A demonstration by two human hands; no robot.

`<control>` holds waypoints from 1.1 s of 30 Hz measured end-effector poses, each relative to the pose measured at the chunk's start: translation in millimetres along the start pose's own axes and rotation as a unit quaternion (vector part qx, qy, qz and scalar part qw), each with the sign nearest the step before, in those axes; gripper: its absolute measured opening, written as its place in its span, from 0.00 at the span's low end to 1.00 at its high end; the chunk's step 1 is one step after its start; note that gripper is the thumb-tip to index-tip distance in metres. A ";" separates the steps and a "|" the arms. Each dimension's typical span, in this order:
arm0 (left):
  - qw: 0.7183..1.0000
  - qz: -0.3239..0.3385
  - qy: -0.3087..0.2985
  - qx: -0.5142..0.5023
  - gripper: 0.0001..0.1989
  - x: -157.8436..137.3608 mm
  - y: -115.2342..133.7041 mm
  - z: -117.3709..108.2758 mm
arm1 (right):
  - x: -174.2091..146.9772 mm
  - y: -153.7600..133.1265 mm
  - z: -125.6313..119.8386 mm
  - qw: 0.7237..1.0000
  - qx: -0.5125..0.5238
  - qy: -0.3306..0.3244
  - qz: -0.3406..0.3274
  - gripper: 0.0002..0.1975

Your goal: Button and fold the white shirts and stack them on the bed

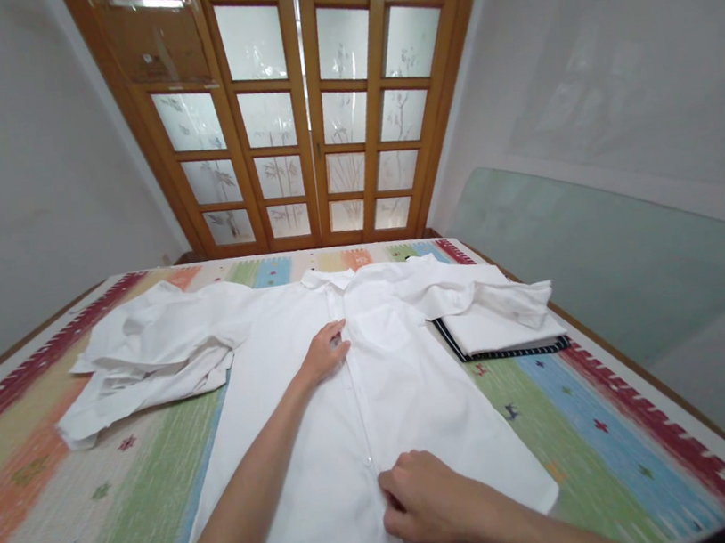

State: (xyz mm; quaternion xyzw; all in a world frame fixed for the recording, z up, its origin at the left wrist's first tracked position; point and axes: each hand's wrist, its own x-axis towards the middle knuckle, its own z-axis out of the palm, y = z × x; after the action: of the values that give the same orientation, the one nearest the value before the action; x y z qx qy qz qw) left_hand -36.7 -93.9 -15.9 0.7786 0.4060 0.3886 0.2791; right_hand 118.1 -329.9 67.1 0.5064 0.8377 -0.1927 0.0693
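Observation:
A white button-up shirt (303, 424) lies spread front side up, its collar at the far end and its button placket running toward me. My left hand (326, 353) is on the upper placket below the collar, thumb and fingers curled in a pinch on the fabric edge. Lower down, my right hand (421, 499) is closed on the placket near the hem, with its fingertips partly hidden. The left sleeve in view lies bunched and folded, while the right one reaches over a folded stack.
A striped, colourful cloth (157, 489) covers the table. Folded white and black-striped garments (502, 333) lie at right, partly under a sleeve. Wooden doors with glass panes (273, 113) stand beyond the far edge. A pale green glass panel (575, 250) runs along the right wall.

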 end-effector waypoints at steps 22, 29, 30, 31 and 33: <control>0.994 0.010 -0.026 0.105 0.29 -1.1 5.7 0.4 | 14.2 56.8 -1.4 0.983 -0.046 0.172 0.052 0.14; 0.995 0.045 -0.029 0.089 0.22 -1.9 3.7 -0.6 | 14.4 137.2 17.1 0.934 -0.048 0.337 0.112 0.19; 0.995 0.040 -0.024 0.089 0.23 -1.7 3.3 -0.2 | 14.3 144.1 24.3 0.933 -0.041 0.338 0.114 0.21; 0.996 0.035 -0.018 0.086 0.23 -1.5 3.0 0.2 | 14.3 149.2 31.5 0.935 -0.035 0.332 0.118 0.23; 0.997 0.023 -0.008 0.073 0.24 -1.2 3.0 0.8 | 13.9 154.7 44.5 0.942 -0.028 0.310 0.124 0.27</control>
State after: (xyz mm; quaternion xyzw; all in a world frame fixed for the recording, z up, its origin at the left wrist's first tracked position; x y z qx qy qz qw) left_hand -35.2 -96.5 -14.5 0.8092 0.4132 0.3576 0.2159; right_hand 243.3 -272.1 -17.0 0.6388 0.7533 0.0079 -0.1562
